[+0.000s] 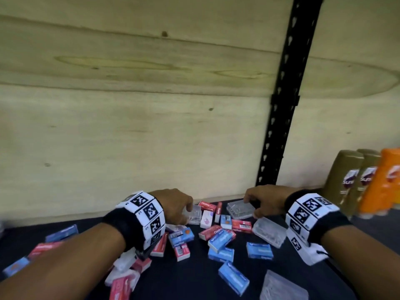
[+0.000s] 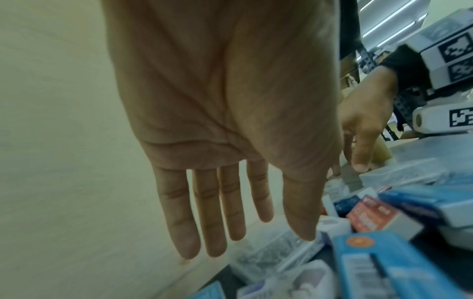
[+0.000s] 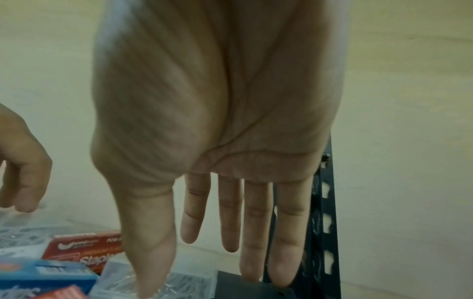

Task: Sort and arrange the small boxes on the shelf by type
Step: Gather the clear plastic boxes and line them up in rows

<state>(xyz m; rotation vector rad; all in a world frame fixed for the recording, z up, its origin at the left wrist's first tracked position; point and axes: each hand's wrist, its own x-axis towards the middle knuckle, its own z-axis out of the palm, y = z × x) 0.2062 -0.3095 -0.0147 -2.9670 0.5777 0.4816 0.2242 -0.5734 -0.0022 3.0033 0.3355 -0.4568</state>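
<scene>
Reaching: both hands are working at the back of the pile, each over a clear case, nothing lifted yet.
Left fingers: left hand is coming down on a clear plastic case; fingers are straight and slightly apart in the left wrist view, tips at or just above the lid; contact cannot be confirmed.
Right fingers: right hand is spanning a second clear plastic case; fingers are extended and apart, thumb low on the case's near side, not visibly clamped.
Task objects: red staple boxes, blue staple boxes and more clear cases are lying mixed and at all angles on the dark shelf surface.
Progress: judging early; no group by type is showing, nearly all sorting is remaining.
Edges: plywood back wall is standing just beyond the fingertips; black slotted upright is rising just behind the right hand.
Open room: bare dark strip is lying along the wall to the left of the left hand, and some at right in front of the gold bottles and the orange bottle.
Caution: forearms are hanging low over loose boxes, so sweeping risks scattering them.
</scene>
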